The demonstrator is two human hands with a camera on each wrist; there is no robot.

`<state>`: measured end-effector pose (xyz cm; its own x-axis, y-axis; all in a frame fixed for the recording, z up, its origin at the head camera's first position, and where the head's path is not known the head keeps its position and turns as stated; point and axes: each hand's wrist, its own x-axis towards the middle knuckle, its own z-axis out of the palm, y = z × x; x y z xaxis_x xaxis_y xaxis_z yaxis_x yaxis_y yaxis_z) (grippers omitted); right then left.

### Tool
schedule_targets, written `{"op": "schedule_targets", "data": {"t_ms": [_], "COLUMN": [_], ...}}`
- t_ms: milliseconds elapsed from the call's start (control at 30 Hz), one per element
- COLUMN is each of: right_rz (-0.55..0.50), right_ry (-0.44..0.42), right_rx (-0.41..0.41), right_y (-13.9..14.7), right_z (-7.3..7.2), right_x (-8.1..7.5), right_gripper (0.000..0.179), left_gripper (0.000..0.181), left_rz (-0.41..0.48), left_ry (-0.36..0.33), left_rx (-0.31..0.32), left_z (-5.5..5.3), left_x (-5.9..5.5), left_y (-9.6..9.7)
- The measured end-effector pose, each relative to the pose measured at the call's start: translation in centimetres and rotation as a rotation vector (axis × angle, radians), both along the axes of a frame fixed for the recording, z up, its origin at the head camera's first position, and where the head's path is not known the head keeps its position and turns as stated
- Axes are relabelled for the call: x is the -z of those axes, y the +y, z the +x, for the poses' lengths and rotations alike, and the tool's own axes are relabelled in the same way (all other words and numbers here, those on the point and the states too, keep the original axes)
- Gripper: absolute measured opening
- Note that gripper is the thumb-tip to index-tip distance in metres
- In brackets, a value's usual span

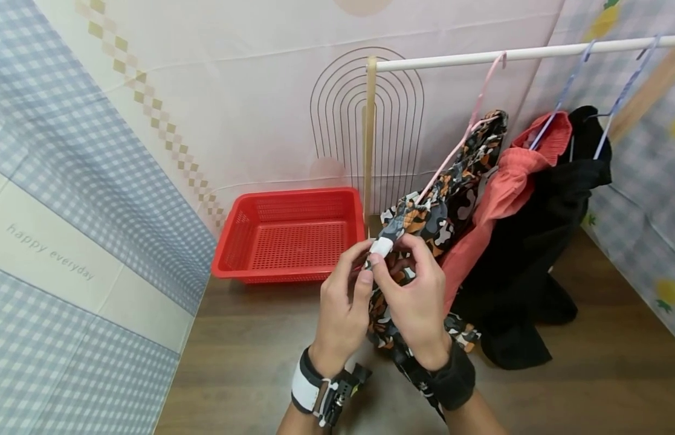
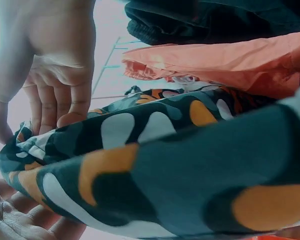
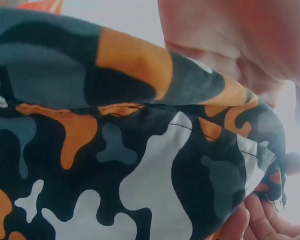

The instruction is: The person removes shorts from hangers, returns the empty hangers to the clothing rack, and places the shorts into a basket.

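Camouflage-print trousers (image 1: 443,226) in black, grey, orange and white hang from a pink hanger (image 1: 473,115). My left hand (image 1: 345,302) pinches the near end of their waistband, thumb on top and fingers behind. Close beside it, my right hand (image 1: 416,290) pinches the same end, next to a white patch (image 1: 382,246). The thumbs almost meet. In the left wrist view the rolled fabric edge (image 2: 165,170) runs between both hands; the right wrist view shows a seam below the folded edge (image 3: 135,70). Some fingertips are hidden by cloth.
Coral trousers (image 1: 492,199) and black trousers (image 1: 533,260) hang on blue hangers to the right, along a white rail (image 1: 451,61) with a wooden post (image 1: 371,139). A red perforated basket (image 1: 288,275) stands on the wooden floor (image 1: 234,356), left of the post.
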<state>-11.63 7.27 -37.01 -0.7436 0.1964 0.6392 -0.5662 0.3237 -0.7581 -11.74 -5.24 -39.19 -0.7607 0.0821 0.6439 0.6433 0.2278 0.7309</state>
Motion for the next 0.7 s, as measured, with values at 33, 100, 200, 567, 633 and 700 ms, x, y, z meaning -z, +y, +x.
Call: {"op": "schedule_targets", "data": {"t_ms": [33,100,200,567,633,700], "right_rz": [0.005,0.016,0.037,0.093,0.115,0.134], "right_ry": [0.000,-0.002,-0.003,0.027,0.035,0.040], "right_rx": [-0.003,-0.005,-0.005,-0.028,-0.026,-0.028], "right_y": [-0.1,-0.3,-0.5,-1.7,-2.0,-2.2], "right_z": [0.1,0.4,0.7,1.9,2.2,2.6], "right_x": [0.1,0.4,0.8,2.9,3.3,3.7], "right_gripper": [0.034,0.035,0.037,0.038,0.038,0.040], "left_gripper": [0.039,0.039,0.039,0.046,0.049,0.052], "left_rz": [0.004,0.012,0.029,-0.039,-0.077,-0.113], "left_ry": [-0.004,-0.012,-0.018,-0.045,-0.076,-0.107], "left_rx": [0.001,0.000,0.002,-0.052,-0.068,-0.084], "left_z": [0.1,0.2,0.3,1.2,1.4,1.7], "left_x": [-0.1,-0.3,-0.5,-1.6,-1.8,-2.0], "left_y": [0.0,-0.1,-0.1,0.0,-0.1,-0.3]}}
